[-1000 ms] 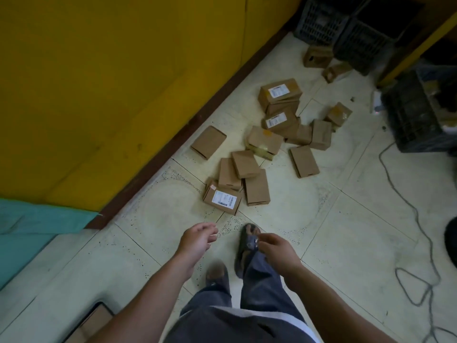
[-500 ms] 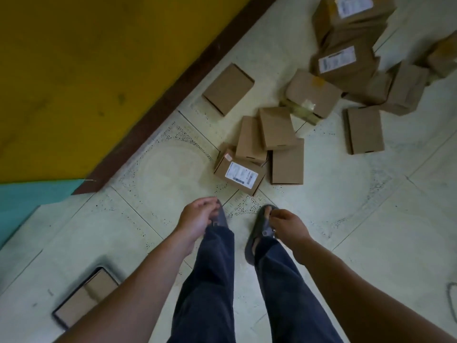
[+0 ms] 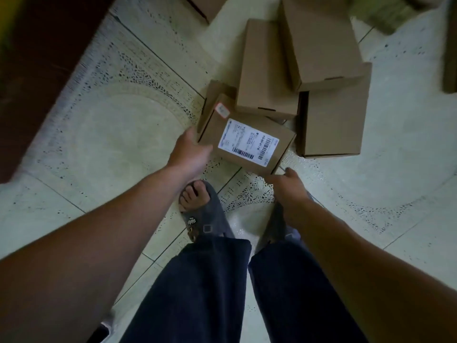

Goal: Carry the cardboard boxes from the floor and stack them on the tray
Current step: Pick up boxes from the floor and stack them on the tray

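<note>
Tiled floor (image 3: 111, 134) below a dark skirting board (image 3: 37, 70): two hands meet the labelled box (image 3: 247, 142) at centre frame.

At its upper edge the labelled box abuts a cluster of plain boxes (image 3: 267, 68) that runs to the upper right; which of them overlaps which is unclear. At the box's left end the left hand (image 3: 190, 151) presses against the side. Its fingers are hidden, so whether they curl underneath cannot be told. Below the box's lower right corner the right hand (image 3: 288, 185) is spread, its fingertips at or just short of that corner. The tray is out of view. A sound lift probably calls for both hands seated on opposite ends, fingers under the base, before raising. A straight upward lift should spare the neighbouring boxes, whereas a one-sided pull risks tipping the load.
</note>
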